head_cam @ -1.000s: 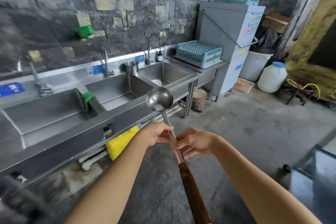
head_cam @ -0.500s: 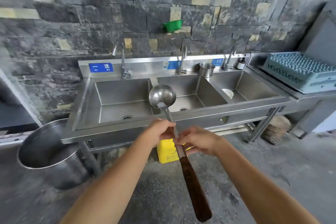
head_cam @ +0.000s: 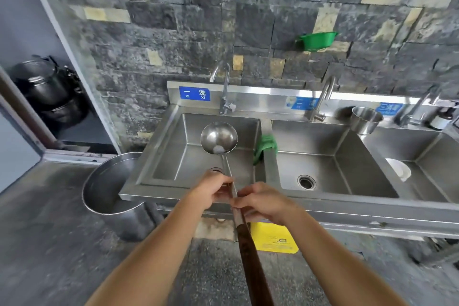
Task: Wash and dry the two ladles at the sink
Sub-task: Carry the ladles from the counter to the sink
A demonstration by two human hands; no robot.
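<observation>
At centre frame I hold one ladle (head_cam: 219,138) with both hands: the left hand (head_cam: 213,187) and the right hand (head_cam: 261,201) are each closed around its thin metal shaft, just above the point where the shaft meets a dark wooden handle. The steel bowl faces up over the leftmost basin, shiny inside, with a small pale patch near its lower rim; I cannot tell what that patch is. The handle runs down to the bottom edge and is cut off there. Only this one ladle shows.

The stainless sink (head_cam: 347,202) has three basins; the rightmost is cut by the right edge. Three taps (head_cam: 224,89) rise from the back ledge, the third blurred at far right. Three blue labels sit on the backsplash; only the left one is legible, the other two smeared. One green cloth (head_cam: 265,146) drapes over the divider between the left and middle basins. One steel cup (head_cam: 366,119) stands on the ledge at upper right. A white dish (head_cam: 398,169) lies half hidden in the right basin. One green bowl (head_cam: 318,40) hangs on the stone wall. One large steel pot (head_cam: 111,184) stands on the floor at lower left, and a yellow container (head_cam: 273,238) sits under the sink, partly behind my right forearm. Dark pots (head_cam: 47,92) stack on a shelf at far left; I cannot count them.
</observation>
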